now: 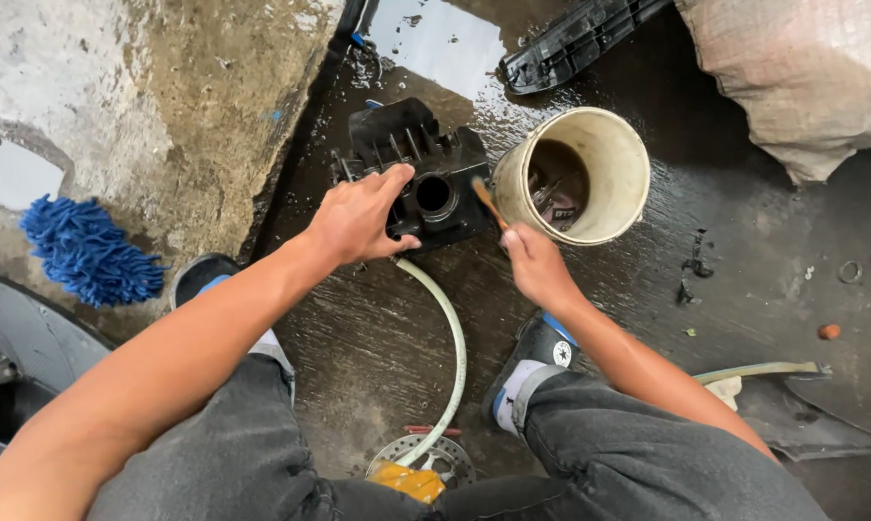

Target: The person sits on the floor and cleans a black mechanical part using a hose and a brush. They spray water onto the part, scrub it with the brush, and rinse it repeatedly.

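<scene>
At the top centre of the frame, a black finned engine part [421, 174] is gripped at its near-left edge by the left hand [356, 218], which hides that edge. A thin brush [488, 203] is pinched in the closed right hand [535, 265]; its tip cannot be made out. Just right, a tilted cream bucket [604, 169] holds dark, indistinct pieces. A pale hose [452, 357] lies on the wet floor [744, 289].

Left hand [358, 217] grips black engine cylinder [426, 178]; right hand [534, 265] holds brush [488, 203]

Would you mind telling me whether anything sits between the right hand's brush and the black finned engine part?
Nothing visible does: the brush in the right hand already meets the engine part, steadied by the left hand.
</scene>
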